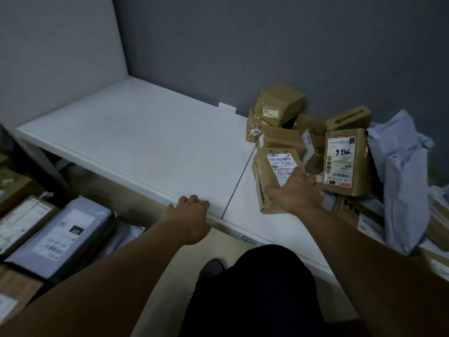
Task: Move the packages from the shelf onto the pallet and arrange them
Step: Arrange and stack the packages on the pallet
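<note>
A white shelf (pixel 136 132) runs from the left to the lower right. At its right end lies a heap of brown cardboard packages (pixel 281 105) and pale grey mailer bags (pixel 403 166). My right hand (pixel 296 190) grips the near end of a brown labelled package (pixel 272 171) at the front of the heap. Beside it leans a taller brown box with a white label (pixel 345 161). My left hand (pixel 189 215) rests on the shelf's front edge with its fingers curled and holds nothing. Lower left, a grey mailer (pixel 65 237) and brown boxes (pixel 21 222) lie stacked.
A grey wall stands behind the shelf and a white side panel (pixel 60 52) closes its left end. A seam (pixel 239 178) splits the shelf top in two. My dark trousers and a shoe (pixel 211 266) show below, on a beige floor.
</note>
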